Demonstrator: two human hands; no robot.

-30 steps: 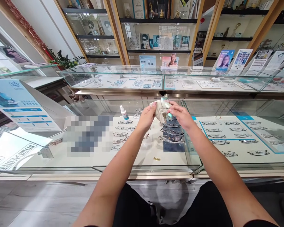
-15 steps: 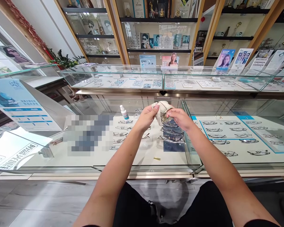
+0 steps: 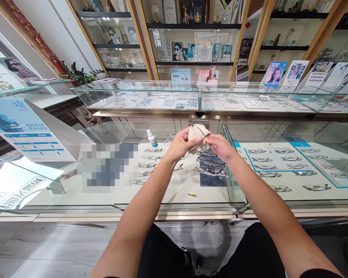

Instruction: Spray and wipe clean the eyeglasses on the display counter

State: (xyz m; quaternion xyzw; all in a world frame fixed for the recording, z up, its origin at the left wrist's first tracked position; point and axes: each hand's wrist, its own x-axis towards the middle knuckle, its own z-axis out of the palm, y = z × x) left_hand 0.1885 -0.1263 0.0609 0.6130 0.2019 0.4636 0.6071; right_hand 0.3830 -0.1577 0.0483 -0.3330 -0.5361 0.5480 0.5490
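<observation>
Above the glass counter, my left hand point(image 3: 180, 145) is closed on a cream cloth point(image 3: 197, 136), its thumb pressing from the near side. The cloth is wrapped around part of a pair of glasses point(image 3: 202, 139), whose thin dark frame shows against it. My right hand point(image 3: 219, 146) pinches the glasses at the cloth's right edge. How much of the lenses the cloth covers cannot be made out. Behind and below the hands, several dark-framed glasses point(image 3: 210, 164) lie in a column inside the case. A white spray bottle point(image 3: 152, 139) stands left of my left hand.
The glass display case point(image 3: 174, 206) spans the foreground, with rows of glasses point(image 3: 290, 158) at right. A small gold bar point(image 3: 192, 195) lies near its front edge. A blue and white sign point(image 3: 31, 129) stands at left. A second display counter point(image 3: 150, 112) runs behind.
My left hand has shifted its grip, and its thumb has moved right across the cloth. The cloth is now bunched more closely around the glasses. My right hand stays nearly in place.
</observation>
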